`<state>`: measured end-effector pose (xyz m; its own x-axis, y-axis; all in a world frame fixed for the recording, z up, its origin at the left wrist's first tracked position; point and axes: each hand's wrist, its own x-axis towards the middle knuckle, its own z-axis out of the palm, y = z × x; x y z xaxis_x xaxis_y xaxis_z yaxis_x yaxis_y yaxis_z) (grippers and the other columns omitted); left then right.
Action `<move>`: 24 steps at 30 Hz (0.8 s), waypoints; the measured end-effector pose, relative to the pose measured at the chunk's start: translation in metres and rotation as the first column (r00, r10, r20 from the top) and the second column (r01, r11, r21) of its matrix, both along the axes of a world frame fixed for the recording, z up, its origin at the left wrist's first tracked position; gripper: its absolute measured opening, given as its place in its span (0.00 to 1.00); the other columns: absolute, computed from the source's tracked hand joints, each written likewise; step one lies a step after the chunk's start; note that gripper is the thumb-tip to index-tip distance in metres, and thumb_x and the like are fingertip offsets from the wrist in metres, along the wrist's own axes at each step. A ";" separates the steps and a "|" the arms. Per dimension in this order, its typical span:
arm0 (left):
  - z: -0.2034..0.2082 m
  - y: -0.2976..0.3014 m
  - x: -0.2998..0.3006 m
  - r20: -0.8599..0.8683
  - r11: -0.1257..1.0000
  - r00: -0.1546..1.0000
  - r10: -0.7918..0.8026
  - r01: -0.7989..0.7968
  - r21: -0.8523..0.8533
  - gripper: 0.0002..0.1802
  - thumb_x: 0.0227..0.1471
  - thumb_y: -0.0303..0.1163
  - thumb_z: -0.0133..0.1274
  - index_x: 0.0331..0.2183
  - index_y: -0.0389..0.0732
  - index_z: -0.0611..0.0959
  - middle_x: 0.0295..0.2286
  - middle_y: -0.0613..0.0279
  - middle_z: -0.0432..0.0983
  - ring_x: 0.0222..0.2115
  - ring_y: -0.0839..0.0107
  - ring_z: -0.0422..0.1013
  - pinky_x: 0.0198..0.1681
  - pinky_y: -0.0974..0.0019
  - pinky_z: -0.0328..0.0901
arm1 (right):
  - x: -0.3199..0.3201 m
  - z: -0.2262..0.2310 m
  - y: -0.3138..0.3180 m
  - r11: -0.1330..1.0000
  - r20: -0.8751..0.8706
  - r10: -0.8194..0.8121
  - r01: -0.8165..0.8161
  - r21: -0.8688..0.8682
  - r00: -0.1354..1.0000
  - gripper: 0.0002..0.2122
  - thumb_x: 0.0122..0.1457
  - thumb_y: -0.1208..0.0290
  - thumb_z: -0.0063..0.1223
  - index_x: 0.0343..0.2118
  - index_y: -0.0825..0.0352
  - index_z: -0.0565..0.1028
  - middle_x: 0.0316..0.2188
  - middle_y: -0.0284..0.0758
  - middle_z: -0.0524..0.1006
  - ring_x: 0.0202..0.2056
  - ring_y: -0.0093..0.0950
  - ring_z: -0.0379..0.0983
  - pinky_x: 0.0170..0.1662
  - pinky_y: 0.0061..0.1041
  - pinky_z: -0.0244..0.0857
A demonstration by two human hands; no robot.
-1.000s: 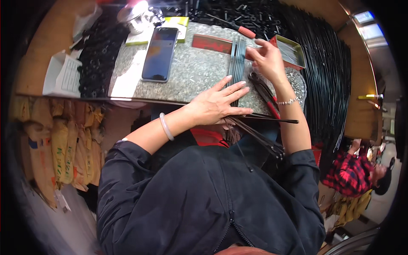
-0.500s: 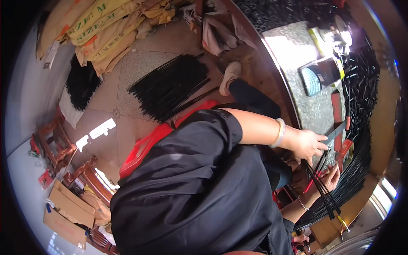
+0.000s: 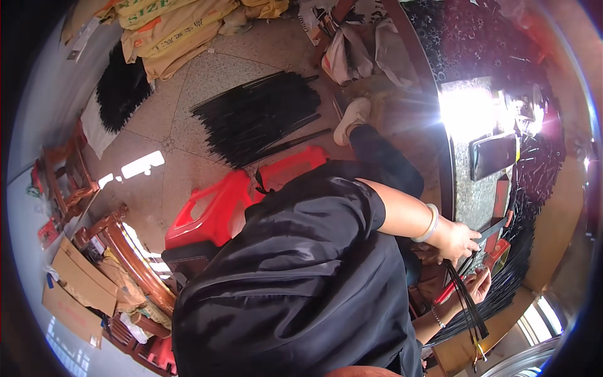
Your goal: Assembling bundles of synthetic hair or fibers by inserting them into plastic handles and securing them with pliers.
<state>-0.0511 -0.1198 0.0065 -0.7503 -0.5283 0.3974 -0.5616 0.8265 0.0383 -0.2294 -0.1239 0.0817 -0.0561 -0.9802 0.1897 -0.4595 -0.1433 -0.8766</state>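
Note:
My left hand (image 3: 457, 242), with a pale bangle on the wrist, reaches over the table edge. Its fingers are bent around the upper end of several thin black rods (image 3: 463, 292). Beside it, my right hand (image 3: 480, 286), with a chain bracelet, is turned palm up with its fingers curled. A slim red tool handle (image 3: 445, 293) lies along its palm, and its working end is hidden. The rods slant down across my right wrist. Close to my left fingertips are a flat grey bar (image 3: 492, 231) and a red block (image 3: 497, 252).
A dark phone (image 3: 493, 156) lies on the grey tabletop (image 3: 465, 188) under strong glare. Many small black parts (image 3: 534, 169) and long black rods (image 3: 518, 270) line its far side. A red plastic chair (image 3: 210, 210), black rods on the floor (image 3: 257, 116) and yellow sacks (image 3: 182, 38) are at left.
The whole view has shifted, showing more of the red chair. My hands stay close together with the rods between them. The phone's screen looks dark now; it looked bright before.

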 end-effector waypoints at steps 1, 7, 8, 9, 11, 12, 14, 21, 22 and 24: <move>0.000 0.002 0.001 0.001 1.000 1.000 -0.001 0.001 -0.003 0.26 0.44 0.58 0.47 0.49 0.76 0.68 0.52 0.69 0.61 0.59 0.60 0.45 0.60 0.43 0.34 | 0.000 0.000 0.001 1.000 0.001 -0.001 0.001 -0.003 1.000 0.09 0.57 0.68 0.51 0.36 0.69 0.72 0.23 0.28 0.71 0.16 0.09 0.58 0.17 0.07 0.50; -0.002 0.003 0.012 -0.076 0.999 0.997 -0.021 0.019 -0.034 0.27 0.41 0.56 0.50 0.48 0.74 0.71 0.50 0.63 0.63 0.57 0.59 0.49 0.59 0.44 0.39 | -0.009 -0.003 0.011 1.000 -0.048 -0.001 0.001 -0.011 0.999 0.08 0.59 0.69 0.48 0.34 0.68 0.72 0.23 0.27 0.70 0.18 0.10 0.57 0.20 0.09 0.53; -0.005 0.001 0.014 -0.098 0.999 0.995 -0.028 0.023 -0.048 0.27 0.41 0.55 0.51 0.47 0.74 0.71 0.50 0.63 0.63 0.57 0.59 0.49 0.59 0.44 0.40 | -0.019 -0.007 0.010 1.000 -0.069 -0.005 0.004 -0.025 0.998 0.09 0.60 0.67 0.46 0.34 0.69 0.72 0.23 0.28 0.70 0.20 0.11 0.58 0.22 0.10 0.55; -0.008 0.001 0.015 -0.118 0.998 0.992 -0.036 0.029 -0.058 0.26 0.41 0.54 0.52 0.47 0.73 0.72 0.49 0.62 0.64 0.57 0.59 0.50 0.59 0.44 0.40 | -0.022 -0.007 0.012 0.997 -0.089 0.061 -0.065 -0.036 0.994 0.10 0.60 0.66 0.46 0.34 0.70 0.72 0.23 0.29 0.71 0.21 0.11 0.60 0.23 0.10 0.55; -0.006 0.003 0.017 -0.157 0.998 0.986 -0.052 0.044 -0.053 0.25 0.40 0.51 0.53 0.46 0.73 0.73 0.49 0.60 0.64 0.57 0.58 0.50 0.59 0.44 0.40 | -0.032 -0.007 0.019 0.998 -0.099 0.028 -0.033 -0.050 0.995 0.11 0.60 0.66 0.46 0.34 0.70 0.72 0.24 0.31 0.72 0.22 0.12 0.63 0.24 0.10 0.57; -0.001 0.003 0.018 -0.158 0.997 0.985 -0.066 0.060 -0.046 0.26 0.40 0.50 0.54 0.46 0.72 0.74 0.49 0.59 0.64 0.57 0.57 0.50 0.59 0.45 0.41 | -0.037 -0.003 0.026 0.998 -0.180 -0.023 0.011 -0.066 0.983 0.11 0.60 0.66 0.46 0.35 0.70 0.72 0.24 0.31 0.73 0.23 0.15 0.65 0.25 0.12 0.60; 0.007 0.000 0.017 -0.196 0.992 0.973 -0.125 0.120 -0.040 0.26 0.39 0.47 0.56 0.46 0.69 0.74 0.50 0.58 0.63 0.56 0.56 0.51 0.59 0.45 0.43 | -0.072 -0.008 0.028 0.999 -0.064 -0.027 0.024 -0.048 0.998 0.09 0.58 0.70 0.49 0.36 0.71 0.72 0.24 0.31 0.73 0.23 0.17 0.66 0.26 0.15 0.63; 0.026 0.000 0.021 -0.144 0.982 0.981 -0.132 0.149 0.119 0.32 0.41 0.46 0.55 0.51 0.62 0.68 0.54 0.53 0.57 0.57 0.52 0.49 0.57 0.43 0.45 | -0.071 0.016 0.026 0.991 -0.283 -0.010 -0.029 -0.134 0.959 0.06 0.52 0.76 0.54 0.31 0.73 0.74 0.25 0.34 0.76 0.26 0.19 0.70 0.30 0.17 0.64; 0.032 0.002 0.022 -0.081 0.991 0.993 -0.091 0.098 0.089 0.36 0.39 0.48 0.56 0.53 0.62 0.66 0.55 0.54 0.55 0.58 0.52 0.47 0.58 0.43 0.43 | -0.071 0.025 0.021 0.979 -0.329 0.011 -0.077 -0.188 0.944 0.06 0.52 0.76 0.54 0.32 0.72 0.74 0.24 0.33 0.75 0.25 0.19 0.69 0.28 0.16 0.63; 0.046 0.011 0.025 -0.001 0.993 0.999 -0.043 0.043 0.114 0.38 0.39 0.49 0.56 0.55 0.63 0.63 0.56 0.56 0.54 0.59 0.51 0.46 0.58 0.42 0.42 | -0.078 0.040 0.014 0.960 -0.386 0.021 -0.127 -0.249 0.922 0.06 0.51 0.75 0.55 0.31 0.71 0.75 0.24 0.33 0.74 0.23 0.20 0.69 0.27 0.16 0.62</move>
<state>-0.0262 -0.1093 0.0522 -0.7737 -0.5373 0.3357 -0.5258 0.8402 0.1328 -0.3070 -0.1097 0.1221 0.1418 -0.8894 0.4346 -0.7258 -0.3920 -0.5653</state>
